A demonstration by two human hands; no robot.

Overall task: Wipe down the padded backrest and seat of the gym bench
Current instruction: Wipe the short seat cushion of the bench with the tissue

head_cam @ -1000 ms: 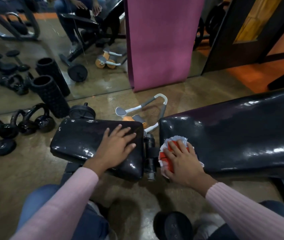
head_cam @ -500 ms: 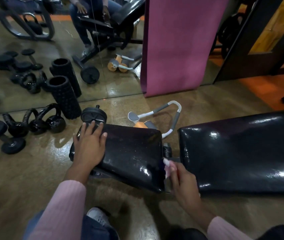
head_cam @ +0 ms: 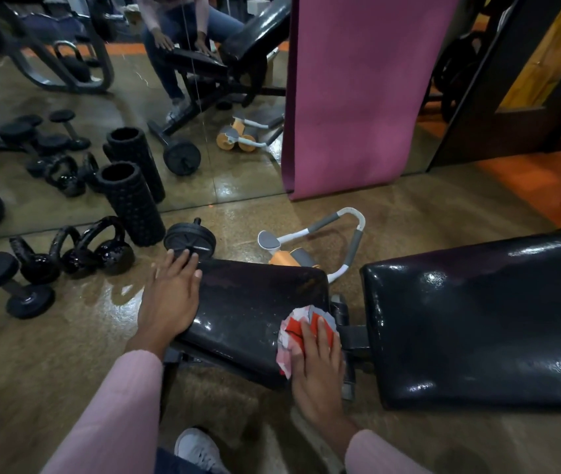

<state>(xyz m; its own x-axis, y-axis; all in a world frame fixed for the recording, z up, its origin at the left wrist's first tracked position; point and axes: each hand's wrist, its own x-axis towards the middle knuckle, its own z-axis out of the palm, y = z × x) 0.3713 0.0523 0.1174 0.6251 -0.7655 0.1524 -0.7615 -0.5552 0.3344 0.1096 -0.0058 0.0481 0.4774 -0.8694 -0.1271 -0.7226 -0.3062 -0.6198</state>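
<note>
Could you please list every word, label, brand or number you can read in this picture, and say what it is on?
None can be read.
The cloth under the right hand shows only red and white patches, no letters.
The weight plate has raised marks too blurred to read.
The seat pad bears no label.

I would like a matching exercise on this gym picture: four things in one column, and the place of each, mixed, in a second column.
Things:
1. cloth
2. left hand
3. foam roller
4. pink mat

Places:
A. standing on the floor by the mirror
B. flat on the seat pad's left end
C. under the right hand
D. hanging upright behind the bench

Pairs: 1-C, 2-B, 3-A, 4-D
</note>
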